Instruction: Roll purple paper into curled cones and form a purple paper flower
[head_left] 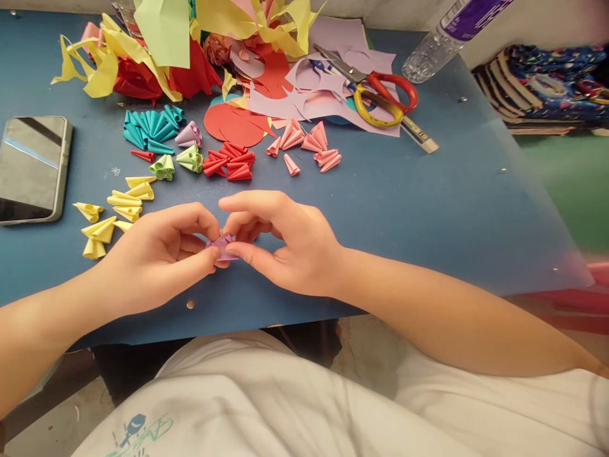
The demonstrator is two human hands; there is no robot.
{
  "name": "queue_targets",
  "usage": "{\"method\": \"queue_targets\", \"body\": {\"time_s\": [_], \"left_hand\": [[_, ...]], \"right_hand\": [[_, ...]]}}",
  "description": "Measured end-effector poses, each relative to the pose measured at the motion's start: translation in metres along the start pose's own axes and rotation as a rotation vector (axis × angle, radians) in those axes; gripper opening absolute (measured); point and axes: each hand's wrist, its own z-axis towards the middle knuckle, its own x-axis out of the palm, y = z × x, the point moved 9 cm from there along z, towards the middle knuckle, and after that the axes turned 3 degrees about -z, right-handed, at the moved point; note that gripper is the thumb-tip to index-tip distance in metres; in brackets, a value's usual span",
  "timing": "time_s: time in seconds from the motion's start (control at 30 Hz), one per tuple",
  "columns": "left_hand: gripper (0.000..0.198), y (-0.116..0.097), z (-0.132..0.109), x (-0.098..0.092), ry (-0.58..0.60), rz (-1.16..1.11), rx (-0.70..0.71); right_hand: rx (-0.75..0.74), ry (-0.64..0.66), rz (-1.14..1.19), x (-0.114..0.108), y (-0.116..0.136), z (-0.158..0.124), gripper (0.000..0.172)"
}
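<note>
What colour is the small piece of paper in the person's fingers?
The small piece of paper is light purple; it shows in the head view.

A blue table [428, 209] stood by a pale wall [399, 11]; a green surface [571, 184] lay rightward, pale floor [364, 355] showing below.

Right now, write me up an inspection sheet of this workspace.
Surface: blue tabletop.
Job's things: small purple paper piece; yellow cones, teal cones, red cones, pink cones, green cones and lilac cones, grouped mostly by colour.
Clutter: paper scraps, scissors and bottle toward the back; phone at left.
Hands: left hand and right hand both hold the purple piece at their fingertips.
Cables: nothing seen.
Surroundings: patterned fabric beyond the table's right side.
</note>
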Motion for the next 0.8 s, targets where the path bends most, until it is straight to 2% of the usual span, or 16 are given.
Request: {"method": "queue_targets", "body": {"time_s": [0.23, 0.4, 0.57, 0.67, 0.8], "left_hand": [[0.016, -0.011, -0.003, -0.003, -0.090, 0.322, 0.122], [0.018, -0.006, -0.001, -0.004, -0.100, 0.288, 0.098], [0.016, -0.009, -0.003, -0.005, -0.100, 0.253, 0.081], [0.019, -0.011, -0.003, -0.007, -0.121, 0.264, 0.073], [0.020, -0.014, -0.003, -0.006, -0.124, 0.300, 0.097]], "right_hand": [[-0.020, 0.023, -0.093, 0.002, 0.001, 0.000, 0.035], [-0.086, 0.054, -0.237, 0.003, 0.006, 0.003, 0.037], [-0.176, -0.003, -0.255, -0.001, 0.013, 0.004, 0.032], [-0.146, -0.013, -0.267, -0.002, 0.010, 0.004, 0.025], [-0.089, 0.052, -0.251, 0.002, 0.003, 0.004, 0.024]]}}
